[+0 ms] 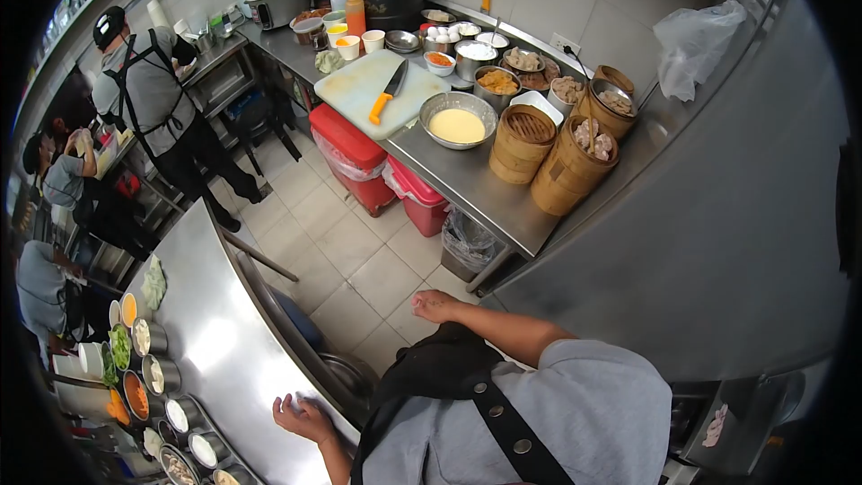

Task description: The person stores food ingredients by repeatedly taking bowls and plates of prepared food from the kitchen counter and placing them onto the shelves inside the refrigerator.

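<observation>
My left hand [303, 418] is over the edge of the steel table [211, 305] at lower left, palm up, with fingers apart and nothing in it. Above the tiled floor, in front of the black apron [440, 364], my right hand [435, 306] has its fingers loosely curled, with no object visible in it. Metal containers of white food [180, 415] stand on the table left of my left hand. Beyond my right hand is the steel counter [512, 216], holding a bowl of pale yellow liquid [456, 126] and bamboo steamers [575, 166].
An orange-handled knife [389, 92] lies on a white cutting board [346, 90]. Red bins [359, 157] and a lined waste bin [469, 242] stand under the counter. A standing co-worker [153, 81] and two others work at the left. A leafy piece [153, 283] lies on the table.
</observation>
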`<state>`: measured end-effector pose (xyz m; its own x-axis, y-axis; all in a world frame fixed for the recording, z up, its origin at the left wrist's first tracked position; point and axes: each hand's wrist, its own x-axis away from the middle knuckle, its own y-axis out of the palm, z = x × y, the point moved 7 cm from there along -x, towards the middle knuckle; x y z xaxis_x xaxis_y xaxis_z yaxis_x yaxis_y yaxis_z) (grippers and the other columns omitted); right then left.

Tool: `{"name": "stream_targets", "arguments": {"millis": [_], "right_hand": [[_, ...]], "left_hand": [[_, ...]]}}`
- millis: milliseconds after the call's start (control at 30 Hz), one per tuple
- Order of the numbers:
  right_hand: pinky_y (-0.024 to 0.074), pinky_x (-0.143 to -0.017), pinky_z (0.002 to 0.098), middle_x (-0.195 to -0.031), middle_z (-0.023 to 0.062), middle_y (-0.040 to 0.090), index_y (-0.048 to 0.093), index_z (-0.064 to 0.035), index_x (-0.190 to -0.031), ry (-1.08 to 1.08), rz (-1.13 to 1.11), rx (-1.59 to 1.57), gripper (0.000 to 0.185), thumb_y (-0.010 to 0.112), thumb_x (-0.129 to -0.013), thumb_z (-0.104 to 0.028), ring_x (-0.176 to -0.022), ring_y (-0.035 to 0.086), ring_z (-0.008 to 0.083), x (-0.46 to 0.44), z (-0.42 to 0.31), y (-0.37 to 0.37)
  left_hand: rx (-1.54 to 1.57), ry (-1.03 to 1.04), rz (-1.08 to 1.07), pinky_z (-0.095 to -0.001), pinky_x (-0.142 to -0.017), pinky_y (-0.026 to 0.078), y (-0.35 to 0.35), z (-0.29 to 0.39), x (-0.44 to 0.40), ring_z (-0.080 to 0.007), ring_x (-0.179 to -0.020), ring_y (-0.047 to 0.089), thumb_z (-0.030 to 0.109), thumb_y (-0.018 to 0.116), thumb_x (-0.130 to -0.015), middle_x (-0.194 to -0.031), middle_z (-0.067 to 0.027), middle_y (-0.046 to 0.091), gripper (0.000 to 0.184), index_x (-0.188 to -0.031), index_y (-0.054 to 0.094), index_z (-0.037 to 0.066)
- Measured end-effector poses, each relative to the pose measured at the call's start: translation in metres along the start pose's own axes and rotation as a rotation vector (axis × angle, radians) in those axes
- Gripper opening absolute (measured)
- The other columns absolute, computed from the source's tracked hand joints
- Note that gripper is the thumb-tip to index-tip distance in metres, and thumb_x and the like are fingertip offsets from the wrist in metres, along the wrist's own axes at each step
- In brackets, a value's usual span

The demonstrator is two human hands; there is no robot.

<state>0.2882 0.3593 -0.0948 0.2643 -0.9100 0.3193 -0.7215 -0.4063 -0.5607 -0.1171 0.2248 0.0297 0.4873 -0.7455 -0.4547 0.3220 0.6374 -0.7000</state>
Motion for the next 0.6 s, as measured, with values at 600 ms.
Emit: {"name": "stream_targets", "arguments": {"millis": [600], "right_hand": [[0.0357,-0.094,0.0437,-0.111,0.0156,0.058,0.062,-0.0086,-0.103,0.88,1.648,0.524,0.027,0.054,-0.082,-0.022,-0.11,0.048,0.0324,0.189,-0.095,-0.44]], "left_hand": [[-0.006,0.06,-0.06,-0.0398,-0.085,0.041,0.008,0.004,-0.002,-0.0323,-0.101,0.049,0.007,0.055,-0.081,-0.112,-0.0182,0.048,0.021,-0.095,0.056,-0.009]]}}
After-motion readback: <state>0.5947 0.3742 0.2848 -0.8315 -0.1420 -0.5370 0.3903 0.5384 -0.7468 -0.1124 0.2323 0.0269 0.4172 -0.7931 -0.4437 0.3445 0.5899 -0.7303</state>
